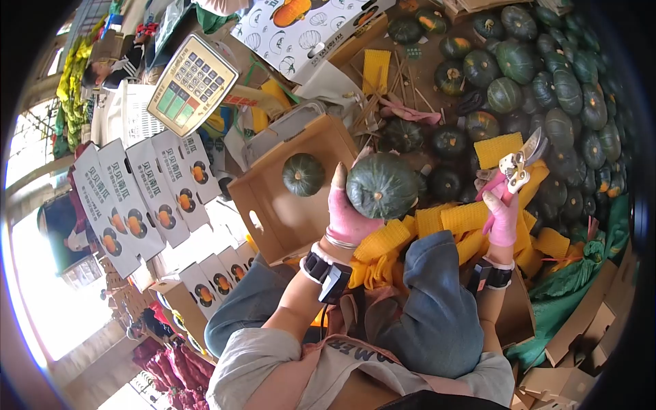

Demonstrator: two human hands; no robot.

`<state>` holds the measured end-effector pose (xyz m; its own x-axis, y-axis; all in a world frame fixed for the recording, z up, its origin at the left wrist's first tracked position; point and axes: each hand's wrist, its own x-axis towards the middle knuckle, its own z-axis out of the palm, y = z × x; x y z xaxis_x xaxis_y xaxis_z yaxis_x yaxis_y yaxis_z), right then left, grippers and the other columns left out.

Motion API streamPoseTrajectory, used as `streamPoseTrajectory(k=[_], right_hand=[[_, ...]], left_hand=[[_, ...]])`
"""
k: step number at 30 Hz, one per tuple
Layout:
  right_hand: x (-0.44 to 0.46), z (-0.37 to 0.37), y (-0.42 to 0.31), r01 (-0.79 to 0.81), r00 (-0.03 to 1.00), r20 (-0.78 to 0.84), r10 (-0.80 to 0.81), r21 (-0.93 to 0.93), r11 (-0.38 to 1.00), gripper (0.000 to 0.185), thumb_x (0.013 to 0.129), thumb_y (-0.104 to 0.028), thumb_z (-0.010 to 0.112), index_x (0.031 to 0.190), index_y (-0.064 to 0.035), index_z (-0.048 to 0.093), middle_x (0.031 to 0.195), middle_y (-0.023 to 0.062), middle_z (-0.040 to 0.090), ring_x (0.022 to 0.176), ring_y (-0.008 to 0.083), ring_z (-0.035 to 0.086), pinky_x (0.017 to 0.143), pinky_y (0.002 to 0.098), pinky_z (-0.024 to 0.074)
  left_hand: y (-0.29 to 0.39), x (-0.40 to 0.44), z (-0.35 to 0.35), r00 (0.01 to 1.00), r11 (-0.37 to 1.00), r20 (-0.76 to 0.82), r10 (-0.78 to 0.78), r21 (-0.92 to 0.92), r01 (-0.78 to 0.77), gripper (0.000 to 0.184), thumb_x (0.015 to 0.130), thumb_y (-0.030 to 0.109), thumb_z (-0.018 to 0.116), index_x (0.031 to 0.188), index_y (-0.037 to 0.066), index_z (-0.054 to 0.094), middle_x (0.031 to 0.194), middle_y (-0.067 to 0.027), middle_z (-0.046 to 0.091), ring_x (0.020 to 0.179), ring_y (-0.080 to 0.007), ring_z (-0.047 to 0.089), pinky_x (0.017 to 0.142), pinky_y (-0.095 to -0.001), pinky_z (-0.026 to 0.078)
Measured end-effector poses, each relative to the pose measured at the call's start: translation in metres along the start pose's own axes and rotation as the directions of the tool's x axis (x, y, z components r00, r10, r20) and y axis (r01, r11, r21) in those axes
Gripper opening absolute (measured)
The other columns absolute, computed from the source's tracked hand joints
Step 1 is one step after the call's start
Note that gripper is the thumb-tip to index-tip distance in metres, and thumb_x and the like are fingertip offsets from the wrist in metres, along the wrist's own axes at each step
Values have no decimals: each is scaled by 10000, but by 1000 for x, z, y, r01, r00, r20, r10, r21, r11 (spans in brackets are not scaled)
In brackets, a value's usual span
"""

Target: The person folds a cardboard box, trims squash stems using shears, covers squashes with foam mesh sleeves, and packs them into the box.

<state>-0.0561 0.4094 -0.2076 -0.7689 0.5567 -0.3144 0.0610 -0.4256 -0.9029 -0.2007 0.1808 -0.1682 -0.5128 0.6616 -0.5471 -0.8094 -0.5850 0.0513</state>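
Note:
My left hand (347, 217), in a pink glove, is closed around a dark green pumpkin (383, 186) in front of me. My right hand (501, 212), also gloved in pink, grips a pair of pruning shears (521, 164) with pale handles; their blades point up and away from me. Left of the held pumpkin stands an open cardboard box (263, 229) with one green pumpkin (303, 174) inside. Yellow foam net sleeves (465, 217) lie heaped between my hands, above my knee.
A large pile of green pumpkins (506, 94) fills the upper right. A weighing scale display (193, 85) stands at the upper left, near a printed carton (301, 34) and stacked white cartons (123, 198). Green sacking (567, 294) and cardboard (557, 383) lie on the right.

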Motion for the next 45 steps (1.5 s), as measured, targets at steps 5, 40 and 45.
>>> streamPoseTrajectory(k=[5,40,45], right_hand=[[-1,-15,0,-26,999,-47,24,-39,999,609,745,-155,683,1274,-8,420,1130,130,556,999,215,568,860,313,455],[3,-16,8,-138,990,-52,128,-311,940,599,699,-6,676,1235,-40,411,1088,75,526,957,162,525,877,296,425],[11,17,-3,57,998,12,-57,-358,932,531,683,-36,738,1137,-34,463,954,59,530,863,150,548,738,280,470]], left_hand=[[-4,7,2,1000,999,9,12,30,-12,644,876,600,426,1360,173,425,1364,-98,456,1274,-330,399,1068,-582,242],[328,-155,156,545,488,279,790,252,-836,627,780,505,555,1206,47,511,1113,-159,580,931,-299,576,737,-363,484],[350,-136,195,302,224,355,885,243,-944,628,742,420,664,1188,2,521,1159,-193,571,1056,-320,547,908,-402,439]])
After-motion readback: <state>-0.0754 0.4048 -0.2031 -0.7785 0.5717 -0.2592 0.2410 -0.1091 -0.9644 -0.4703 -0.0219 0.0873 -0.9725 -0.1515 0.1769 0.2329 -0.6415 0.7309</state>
